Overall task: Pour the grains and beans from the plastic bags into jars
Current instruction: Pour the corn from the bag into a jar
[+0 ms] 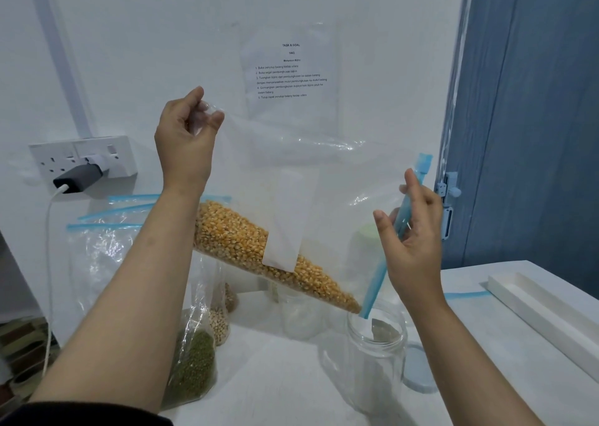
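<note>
1. Left hand point(186, 137): raised high, thumb and fingertips pinched narrowly on the closed bottom corner of the zip bag point(291, 179). Holding this corner up tilts the bag so its contents slide toward the opening.

2. Right hand point(411, 231): lower and to the right, fingers loosely curled around the bag's blue zip strip point(403, 218). This grip appears to steer the mouth and hold it in line with the jar.

3. Corn kernels point(259, 247): gathered along the bag's lower edge in a sloping band that tapers toward the lowest corner. That corner sits at the rim of the open jar point(376, 354), with the zip strip's tip dipping into the mouth.

4. Jar status: it stands upright on the white table point(291, 393) and no kernels are visible inside. Judgement: pouring is only about to start for this bag.

5. Jar lid point(421, 372): the pale blue disc lies flat just right of the jar, kept clear of the pouring path.

6. Remaining stock: a bag of green beans point(194, 367) and a bag of pale beans point(218, 325) rest on the table to the left. A second clear jar point(299, 315) stands behind, apparently awaiting one of them.

7. Risk: if the bag mouth shifts off the rim, kernels may spill onto the table. Keeping the corner inside the jar mouth is advised.
</note>
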Available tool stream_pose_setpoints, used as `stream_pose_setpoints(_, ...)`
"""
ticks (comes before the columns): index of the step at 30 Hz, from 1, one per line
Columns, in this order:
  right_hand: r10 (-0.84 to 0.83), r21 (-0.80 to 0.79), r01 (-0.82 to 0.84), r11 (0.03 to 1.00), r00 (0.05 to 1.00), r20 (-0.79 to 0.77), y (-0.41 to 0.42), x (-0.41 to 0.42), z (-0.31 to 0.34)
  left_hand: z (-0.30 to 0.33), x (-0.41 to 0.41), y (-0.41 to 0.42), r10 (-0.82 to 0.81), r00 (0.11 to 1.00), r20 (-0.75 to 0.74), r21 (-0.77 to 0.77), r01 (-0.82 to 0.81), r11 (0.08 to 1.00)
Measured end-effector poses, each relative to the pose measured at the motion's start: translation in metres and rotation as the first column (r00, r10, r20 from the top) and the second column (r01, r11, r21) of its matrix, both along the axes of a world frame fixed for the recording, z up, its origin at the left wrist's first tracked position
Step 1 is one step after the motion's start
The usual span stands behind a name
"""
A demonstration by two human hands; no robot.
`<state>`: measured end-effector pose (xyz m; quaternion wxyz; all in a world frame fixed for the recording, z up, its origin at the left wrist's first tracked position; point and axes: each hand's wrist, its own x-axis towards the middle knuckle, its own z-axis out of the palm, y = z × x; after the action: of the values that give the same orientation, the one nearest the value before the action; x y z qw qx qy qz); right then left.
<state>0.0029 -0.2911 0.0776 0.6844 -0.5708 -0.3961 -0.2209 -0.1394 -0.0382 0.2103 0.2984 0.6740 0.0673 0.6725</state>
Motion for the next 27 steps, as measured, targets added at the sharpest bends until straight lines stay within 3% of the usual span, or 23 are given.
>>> stream_pose_setpoints(27, -0.053, -0.026, 0.054, 0.998, 0.999, 0.009, -0.0063, -0.0006, -0.0033, 0.0050, 0.0046, -0.0049, 0.034, 0.999, -0.003, 0.045, -0.034, 0.998)
